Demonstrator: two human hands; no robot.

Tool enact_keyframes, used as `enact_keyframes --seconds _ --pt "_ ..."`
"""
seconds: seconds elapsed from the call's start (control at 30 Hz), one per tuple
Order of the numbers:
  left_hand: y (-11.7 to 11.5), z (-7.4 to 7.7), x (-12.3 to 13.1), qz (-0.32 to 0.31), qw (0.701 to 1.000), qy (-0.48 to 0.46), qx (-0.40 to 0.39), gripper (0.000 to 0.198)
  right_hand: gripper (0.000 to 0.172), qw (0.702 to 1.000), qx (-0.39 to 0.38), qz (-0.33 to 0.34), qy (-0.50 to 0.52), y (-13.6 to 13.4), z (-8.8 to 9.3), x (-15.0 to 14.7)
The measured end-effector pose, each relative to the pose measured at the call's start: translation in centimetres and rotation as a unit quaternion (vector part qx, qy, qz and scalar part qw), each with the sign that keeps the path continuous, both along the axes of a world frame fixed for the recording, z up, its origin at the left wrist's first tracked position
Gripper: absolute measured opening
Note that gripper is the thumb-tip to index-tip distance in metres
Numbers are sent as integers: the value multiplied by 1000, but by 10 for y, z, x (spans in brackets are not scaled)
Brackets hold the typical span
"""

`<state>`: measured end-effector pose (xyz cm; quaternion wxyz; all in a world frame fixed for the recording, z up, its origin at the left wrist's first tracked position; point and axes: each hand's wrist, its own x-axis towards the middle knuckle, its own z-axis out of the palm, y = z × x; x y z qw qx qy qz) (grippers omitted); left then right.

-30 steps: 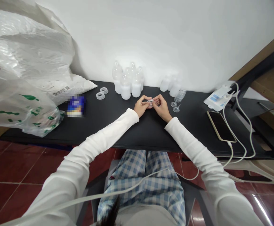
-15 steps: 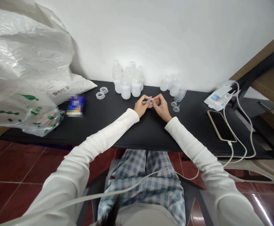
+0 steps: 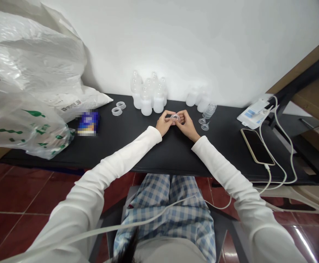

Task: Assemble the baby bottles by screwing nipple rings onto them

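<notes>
My left hand [image 3: 164,123] and my right hand [image 3: 187,126] meet over the middle of the black table, both closed. Between their fingertips they pinch a translucent bottle collar ring [image 3: 175,117]; whether a clear nipple sits inside it I cannot make out. Just right of my right hand lie two clear bottle nipples [image 3: 205,126], with a stack of clear domed pieces [image 3: 210,111] behind them. Several milky baby bottles with clear domed caps [image 3: 146,106] stand upright behind my left hand. Farther left, more collar rings [image 3: 117,111] lie in two small piles.
Milky bottles without caps [image 3: 203,104] stand against the wall. On the right are a phone [image 3: 257,147] with a charging cable and a white power strip [image 3: 254,114]. Large plastic bags [image 3: 33,69] and a blue box [image 3: 88,122] take up the left side. A white cable crosses my lap.
My fingers have shifted slightly around the collar ring, and its clear edge shows more. The other things on the table have stayed in place.
</notes>
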<state>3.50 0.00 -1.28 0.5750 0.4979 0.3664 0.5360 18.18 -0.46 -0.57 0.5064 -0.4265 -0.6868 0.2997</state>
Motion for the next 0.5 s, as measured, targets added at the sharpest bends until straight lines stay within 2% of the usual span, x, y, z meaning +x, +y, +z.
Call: enact_keyframes --seconds 0.33,0.5 --pt "1 -4 0 -16 1000 -9 19 27 41 1000 9 -11 24 3 -4 -3" --pt "2 -5 0 -26 999 -23 25 32 42 998 -15 -7 54 6 -7 -1"
